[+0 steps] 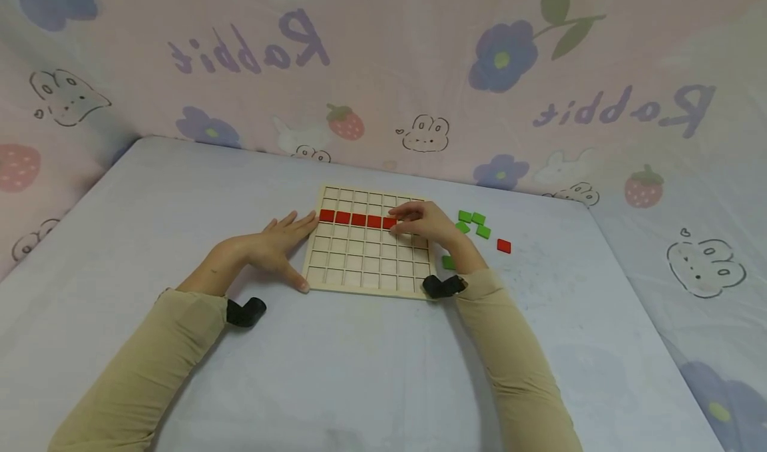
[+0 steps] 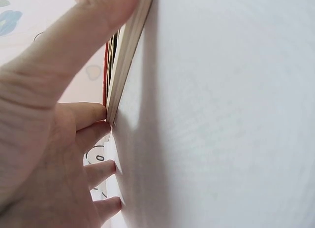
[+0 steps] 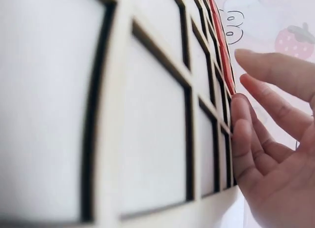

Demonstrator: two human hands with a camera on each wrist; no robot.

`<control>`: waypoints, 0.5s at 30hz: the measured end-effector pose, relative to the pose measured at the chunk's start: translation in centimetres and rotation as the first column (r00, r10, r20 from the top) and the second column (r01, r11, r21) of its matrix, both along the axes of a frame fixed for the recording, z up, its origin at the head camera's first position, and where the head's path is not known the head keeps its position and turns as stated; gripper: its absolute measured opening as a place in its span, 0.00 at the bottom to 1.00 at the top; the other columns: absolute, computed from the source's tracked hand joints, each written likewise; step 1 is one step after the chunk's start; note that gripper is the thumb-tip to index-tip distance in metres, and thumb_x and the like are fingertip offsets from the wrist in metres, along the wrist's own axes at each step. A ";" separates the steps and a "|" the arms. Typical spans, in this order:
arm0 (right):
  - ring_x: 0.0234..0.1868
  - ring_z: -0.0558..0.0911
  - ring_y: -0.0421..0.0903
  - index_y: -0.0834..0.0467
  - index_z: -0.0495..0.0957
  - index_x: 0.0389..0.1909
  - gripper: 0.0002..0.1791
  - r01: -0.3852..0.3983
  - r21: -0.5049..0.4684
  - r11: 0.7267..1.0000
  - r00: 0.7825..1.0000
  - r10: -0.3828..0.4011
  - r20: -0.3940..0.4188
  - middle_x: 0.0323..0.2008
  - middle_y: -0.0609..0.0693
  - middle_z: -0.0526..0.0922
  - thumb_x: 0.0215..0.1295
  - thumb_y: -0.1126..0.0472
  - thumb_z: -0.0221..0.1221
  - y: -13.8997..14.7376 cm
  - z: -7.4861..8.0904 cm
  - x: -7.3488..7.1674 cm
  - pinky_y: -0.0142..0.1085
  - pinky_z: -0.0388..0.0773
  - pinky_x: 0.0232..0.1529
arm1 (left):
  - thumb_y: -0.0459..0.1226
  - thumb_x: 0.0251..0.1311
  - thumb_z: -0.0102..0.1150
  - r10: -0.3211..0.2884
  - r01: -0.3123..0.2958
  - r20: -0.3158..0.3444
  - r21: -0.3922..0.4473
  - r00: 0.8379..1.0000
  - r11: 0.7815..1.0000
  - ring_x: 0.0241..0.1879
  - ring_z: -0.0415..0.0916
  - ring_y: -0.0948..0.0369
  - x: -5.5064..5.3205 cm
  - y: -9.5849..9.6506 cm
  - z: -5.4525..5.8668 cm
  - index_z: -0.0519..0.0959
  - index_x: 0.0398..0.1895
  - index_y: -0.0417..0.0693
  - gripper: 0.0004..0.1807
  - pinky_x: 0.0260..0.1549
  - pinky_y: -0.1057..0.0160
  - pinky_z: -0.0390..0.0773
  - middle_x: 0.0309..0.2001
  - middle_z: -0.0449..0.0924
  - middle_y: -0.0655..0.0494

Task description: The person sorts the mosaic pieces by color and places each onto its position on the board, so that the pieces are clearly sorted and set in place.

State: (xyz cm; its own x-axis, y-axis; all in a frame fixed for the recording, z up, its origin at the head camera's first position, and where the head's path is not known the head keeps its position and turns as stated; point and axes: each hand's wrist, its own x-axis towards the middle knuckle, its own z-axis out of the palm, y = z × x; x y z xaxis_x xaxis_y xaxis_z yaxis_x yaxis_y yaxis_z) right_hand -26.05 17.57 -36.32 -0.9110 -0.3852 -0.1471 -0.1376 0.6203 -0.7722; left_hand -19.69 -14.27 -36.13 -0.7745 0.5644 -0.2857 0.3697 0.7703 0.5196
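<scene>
A square wooden grid board (image 1: 370,291) lies on the table, with a row of several red square tiles (image 1: 358,220) set across its cells. My left hand (image 1: 269,245) rests flat at the board's left side, fingers spread. Its thumb touches the near left corner and its fingertips meet the left edge, as the left wrist view also shows. Over the board, my right hand (image 1: 428,222) has its thumb and fingers parted beside the last red tile (image 1: 389,223) of the row. In the right wrist view, some fingertips (image 3: 240,102) touch the board, and no tile shows between them.
Right of the board lie several loose green tiles (image 1: 465,216) and one red tile (image 1: 504,246). Another green tile (image 1: 448,262) is partly hidden by the right wrist. A patterned cloth (image 1: 389,72) hangs behind the white-covered table (image 1: 359,372).
</scene>
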 end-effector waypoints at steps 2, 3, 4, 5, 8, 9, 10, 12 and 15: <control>0.47 0.79 0.48 0.57 0.79 0.55 0.23 -0.003 -0.023 1.000 1.000 0.003 0.005 0.51 0.54 0.82 0.57 0.57 0.67 0.2 0.0 0.1 0.38 0.75 0.51 | 0.56 0.38 0.75 0.000 0.000 0.000 -0.001 1.000 1.000 0.74 0.24 0.40 0.0 0.0 -0.1 0.39 0.76 0.39 0.70 0.69 0.36 0.28 0.77 0.32 0.43; 0.49 0.79 0.48 0.56 0.79 0.55 0.23 -0.005 -0.031 1.000 1.000 0.005 0.007 0.52 0.54 0.81 0.58 0.57 0.67 0.4 0.0 0.2 0.39 0.75 0.52 | 0.56 0.37 0.75 0.000 0.000 0.000 0.000 1.000 1.000 0.74 0.24 0.40 0.0 0.0 -0.1 0.39 0.76 0.39 0.70 0.69 0.36 0.28 0.77 0.32 0.43; 0.50 0.79 0.49 0.57 0.78 0.55 0.23 -0.005 -0.040 0.999 1.000 0.006 0.009 0.53 0.54 0.81 0.58 0.57 0.67 0.5 0.0 0.3 0.40 0.75 0.52 | 0.56 0.37 0.75 0.000 0.000 0.000 -0.001 1.000 1.000 0.74 0.24 0.40 0.0 0.0 -0.1 0.39 0.76 0.39 0.70 0.69 0.36 0.28 0.77 0.32 0.43; 0.51 0.79 0.49 0.56 0.78 0.56 0.23 -0.003 -0.048 0.999 1.000 0.003 0.013 0.53 0.54 0.81 0.58 0.57 0.66 0.7 0.0 0.3 0.41 0.75 0.53 | 0.56 0.37 0.75 0.000 0.000 0.001 0.001 1.000 1.000 0.74 0.24 0.40 0.0 0.0 -0.1 0.39 0.76 0.39 0.70 0.69 0.36 0.28 0.77 0.32 0.43; 0.54 0.78 0.50 0.55 0.78 0.56 0.23 0.017 -0.060 0.998 1.000 -0.016 0.019 0.54 0.54 0.80 0.59 0.57 0.66 1.2 0.1 0.5 0.43 0.76 0.53 | 0.56 0.37 0.75 -0.003 0.003 0.005 0.006 1.000 1.000 0.74 0.24 0.40 0.0 0.0 0.0 0.39 0.76 0.38 0.70 0.69 0.36 0.28 0.77 0.32 0.43; 0.54 0.78 0.51 0.55 0.78 0.56 0.23 0.023 -0.064 0.998 1.000 -0.022 0.019 0.55 0.54 0.80 0.59 0.57 0.65 1.4 0.1 0.5 0.43 0.76 0.53 | 0.56 0.37 0.75 -0.004 0.004 0.006 0.006 1.000 1.000 0.74 0.23 0.40 0.0 0.0 0.0 0.39 0.76 0.39 0.70 0.69 0.36 0.28 0.77 0.32 0.43; 0.55 0.78 0.51 0.55 0.78 0.57 0.23 0.031 -0.071 0.997 0.999 -0.030 0.021 0.55 0.54 0.79 0.59 0.57 0.65 1.6 0.1 0.6 0.44 0.76 0.53 | 0.56 0.38 0.75 -0.004 0.004 0.007 0.005 1.000 1.000 0.74 0.23 0.40 0.0 0.0 0.0 0.39 0.76 0.39 0.70 0.69 0.36 0.27 0.77 0.31 0.43; 0.56 0.78 0.51 0.55 0.77 0.57 0.23 0.037 -0.080 0.996 0.999 -0.036 0.018 0.56 0.55 0.79 0.60 0.57 0.65 2.0 0.2 0.7 0.44 0.77 0.53 | 0.56 0.38 0.75 -0.003 0.003 0.008 0.005 1.000 1.000 0.74 0.23 0.40 0.0 0.0 0.0 0.39 0.76 0.39 0.70 0.69 0.37 0.27 0.77 0.31 0.43; 0.56 0.77 0.52 0.56 0.76 0.59 0.24 0.037 -0.091 0.995 0.999 -0.036 0.016 0.57 0.56 0.77 0.61 0.57 0.64 2.5 0.4 0.8 0.45 0.76 0.53 | 0.56 0.37 0.75 0.001 -0.001 0.007 0.007 1.000 1.000 0.74 0.23 0.40 0.1 0.1 0.0 0.39 0.76 0.38 0.70 0.69 0.37 0.27 0.77 0.31 0.43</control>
